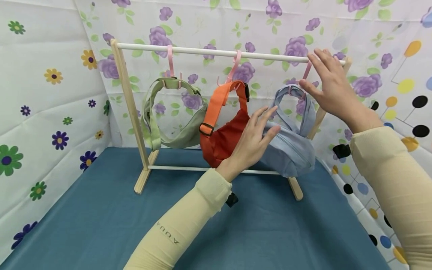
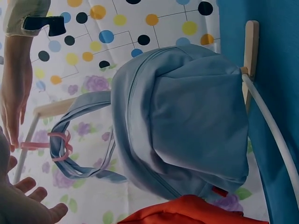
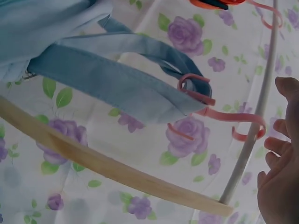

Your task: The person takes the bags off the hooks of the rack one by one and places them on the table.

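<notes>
A blue bag hangs by its straps from a pink hook near the right end of a white rail. My right hand is raised at the rail beside that hook, fingers extended and holding nothing. In front of the orange-red bag and the blue bag's left side is my left hand, its fingers spread and relaxed. The left wrist view shows the blue bag's zipped front, with part of my left hand at the lower left.
To the left, a light green bag hangs from another pink hook. The rack has wooden side posts and a lower white bar, standing on a blue cloth. Flower-patterned sheets enclose the back and sides.
</notes>
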`<move>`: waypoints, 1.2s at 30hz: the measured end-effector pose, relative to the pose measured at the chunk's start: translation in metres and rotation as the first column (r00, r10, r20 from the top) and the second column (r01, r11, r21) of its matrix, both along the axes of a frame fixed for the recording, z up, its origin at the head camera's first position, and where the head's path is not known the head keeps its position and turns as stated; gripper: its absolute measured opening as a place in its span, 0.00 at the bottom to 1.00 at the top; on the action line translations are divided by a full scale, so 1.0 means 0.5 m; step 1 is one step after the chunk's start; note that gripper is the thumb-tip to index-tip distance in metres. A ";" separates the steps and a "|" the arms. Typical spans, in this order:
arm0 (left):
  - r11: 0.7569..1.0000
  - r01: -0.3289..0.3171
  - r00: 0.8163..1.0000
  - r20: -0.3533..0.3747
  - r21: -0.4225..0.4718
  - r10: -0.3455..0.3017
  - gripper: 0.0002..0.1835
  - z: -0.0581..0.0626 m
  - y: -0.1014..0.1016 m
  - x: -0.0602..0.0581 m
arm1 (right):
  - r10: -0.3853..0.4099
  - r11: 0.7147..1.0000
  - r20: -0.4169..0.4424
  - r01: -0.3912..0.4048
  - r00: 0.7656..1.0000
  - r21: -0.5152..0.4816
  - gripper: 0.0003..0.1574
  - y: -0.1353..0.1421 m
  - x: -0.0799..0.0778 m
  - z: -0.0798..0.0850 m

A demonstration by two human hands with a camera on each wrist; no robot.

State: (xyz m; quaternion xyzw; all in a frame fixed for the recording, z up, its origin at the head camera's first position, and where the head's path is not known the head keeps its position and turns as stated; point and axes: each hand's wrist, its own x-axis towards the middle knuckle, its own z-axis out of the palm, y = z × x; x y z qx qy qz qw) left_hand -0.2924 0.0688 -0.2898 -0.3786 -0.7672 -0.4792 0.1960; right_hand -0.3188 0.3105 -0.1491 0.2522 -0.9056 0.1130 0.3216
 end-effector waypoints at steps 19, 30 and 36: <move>0.997 -0.032 0.999 -0.015 -0.068 0.031 0.31 0.027 0.026 -0.041 | -0.006 0.999 -0.057 0.003 0.998 -0.048 0.37 0.004 -0.049 0.007; 0.996 -0.039 0.999 0.019 -0.082 0.040 0.32 0.053 0.025 -0.058 | -0.003 0.992 -0.156 -0.017 0.988 -0.127 0.28 -0.009 -0.057 0.006; 0.995 -0.034 0.998 0.048 -0.089 0.039 0.31 0.063 0.026 -0.075 | 0.000 0.971 -0.148 -0.036 0.989 -0.237 0.27 -0.013 -0.065 0.003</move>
